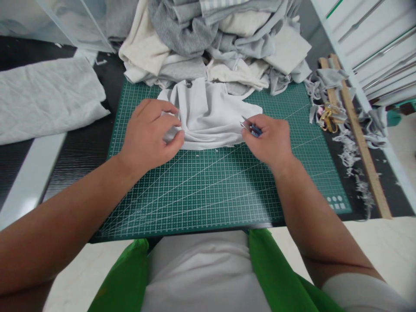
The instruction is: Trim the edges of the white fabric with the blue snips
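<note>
A light grey-white piece of cloth [211, 112] lies rumpled in loose folds on the green cutting mat [201, 190]. My left hand [151, 134] rests at its left end, fingers curved and apart, with the fingertips touching the folds. At the cloth's right end, my right hand [269, 136] is closed around small thread snips [255, 129] with a blue handle. Their metal tips point up and left over the cloth. Tiny thread bits lie along the cloth's near edge.
A heap of grey and cream cloths [208, 43] covers the back. To the left lies a folded pale cloth [48, 97]. Gold-handled scissors [328, 119], fabric scraps [347, 151] and a wooden strip [364, 147] sit at the right edge, beside a white rack [373, 43].
</note>
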Demonstrator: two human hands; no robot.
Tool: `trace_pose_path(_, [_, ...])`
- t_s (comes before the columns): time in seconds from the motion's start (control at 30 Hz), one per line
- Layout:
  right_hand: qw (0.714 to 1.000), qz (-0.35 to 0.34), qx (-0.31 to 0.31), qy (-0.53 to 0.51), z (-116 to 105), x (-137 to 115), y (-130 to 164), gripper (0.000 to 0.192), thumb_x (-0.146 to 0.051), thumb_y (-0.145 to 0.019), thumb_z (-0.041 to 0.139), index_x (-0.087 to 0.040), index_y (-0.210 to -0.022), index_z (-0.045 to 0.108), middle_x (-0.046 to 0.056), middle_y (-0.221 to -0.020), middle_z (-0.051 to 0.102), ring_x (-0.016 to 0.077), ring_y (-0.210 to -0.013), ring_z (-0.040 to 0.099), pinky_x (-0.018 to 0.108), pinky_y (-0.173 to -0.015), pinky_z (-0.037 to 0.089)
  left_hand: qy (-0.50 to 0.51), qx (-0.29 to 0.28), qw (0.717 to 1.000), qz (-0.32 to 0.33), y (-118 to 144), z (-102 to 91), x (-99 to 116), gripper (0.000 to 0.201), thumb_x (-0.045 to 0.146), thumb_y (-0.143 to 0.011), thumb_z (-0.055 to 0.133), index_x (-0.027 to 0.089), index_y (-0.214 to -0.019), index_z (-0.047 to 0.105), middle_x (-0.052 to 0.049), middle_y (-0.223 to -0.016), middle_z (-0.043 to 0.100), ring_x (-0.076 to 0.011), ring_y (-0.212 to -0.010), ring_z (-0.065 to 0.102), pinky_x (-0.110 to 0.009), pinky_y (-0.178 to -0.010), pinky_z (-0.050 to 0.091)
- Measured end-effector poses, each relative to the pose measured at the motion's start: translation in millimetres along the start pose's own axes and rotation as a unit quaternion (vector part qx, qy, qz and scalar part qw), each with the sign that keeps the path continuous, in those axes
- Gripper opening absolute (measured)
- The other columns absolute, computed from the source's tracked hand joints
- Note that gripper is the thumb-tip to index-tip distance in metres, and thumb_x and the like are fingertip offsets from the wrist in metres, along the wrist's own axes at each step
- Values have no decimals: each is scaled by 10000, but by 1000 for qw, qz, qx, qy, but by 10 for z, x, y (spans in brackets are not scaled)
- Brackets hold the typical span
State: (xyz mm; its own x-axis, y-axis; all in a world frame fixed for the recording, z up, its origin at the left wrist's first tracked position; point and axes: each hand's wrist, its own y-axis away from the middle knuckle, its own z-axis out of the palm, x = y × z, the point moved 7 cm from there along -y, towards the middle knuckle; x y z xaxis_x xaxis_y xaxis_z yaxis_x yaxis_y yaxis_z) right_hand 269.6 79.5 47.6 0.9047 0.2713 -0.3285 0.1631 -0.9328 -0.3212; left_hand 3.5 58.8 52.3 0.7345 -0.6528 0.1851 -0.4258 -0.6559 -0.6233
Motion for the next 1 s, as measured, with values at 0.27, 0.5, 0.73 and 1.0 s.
trace_pose_path(0.27, [988,-117,-90,-44,83,-283,144,195,-231,-806,589,-217,-896,762,22,-824,784,214,-757,718,325,-716,494,-10,28,1000,-2,-1,-2,-121,75,279,-943,651,204,-947,653,-45,-1105,678,-229,-1071,642,-468,-950,559])
trace_pose_path(0.5, [976,-151,-156,-4,194,-314,181,286,-205,-823,561,-216,-983,797,41,-892,810,245,-827,740,332,-722,478,27,-58,972,227,67,46,412,168,248,-959,608,189,-1106,664,-81,-1189,702,-264,-1158,650,-446,-949,587])
trace_pose_path(0.73, [970,-132,-203,29,289,-314,188,304,-218,-848,575,-218,-1054,799,52,-953,821,256,-847,740,336,-736,477,38,-215,960,176,125,368,374,356,372,-1037,526,160,-1276,682,-117,-1305,692,-306,-1228,632,-489,-1058,519])
trace_pose_path(1.0, [962,-137,-237,-14,281,-443,211,246,-202,-825,578,-216,-949,790,32,-829,788,221,-769,702,307,-695,436,8,-253,955,155,112,373,393,476,481,-1009,564,200,-1388,630,-137,-1226,674,-335,-1185,605,-515,-1037,497])
